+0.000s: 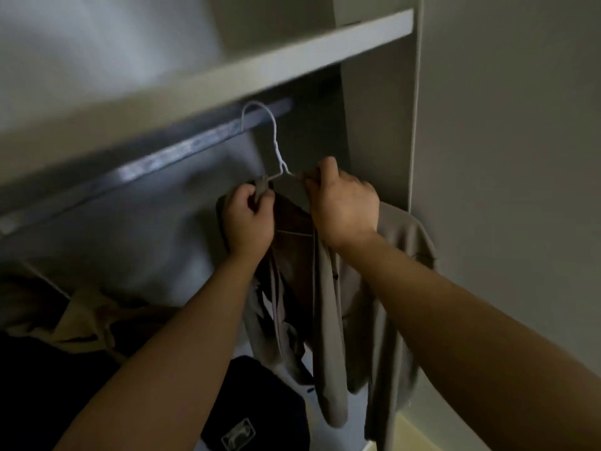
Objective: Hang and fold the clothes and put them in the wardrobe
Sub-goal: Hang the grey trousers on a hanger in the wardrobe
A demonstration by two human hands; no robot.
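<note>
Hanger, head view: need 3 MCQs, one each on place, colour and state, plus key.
1. Where is the hook of the hanger?
A. lying on the floor
B. up at the rail under the shelf
C. hooked on a door handle

2. What colour is the hanger wire?
A. black
B. red
C. white

3. How do the hands stand to the hanger?
A. both grip it
B. only one grips it
C. neither touches it

Key:
1 B: the hook overlaps the rail just below the shelf.
2 C: the bare wire of hook and neck shows white.
3 A: the left hand and the right hand each have their fingers curled round one shoulder of the hanger, with the garment hanging below.
</note>
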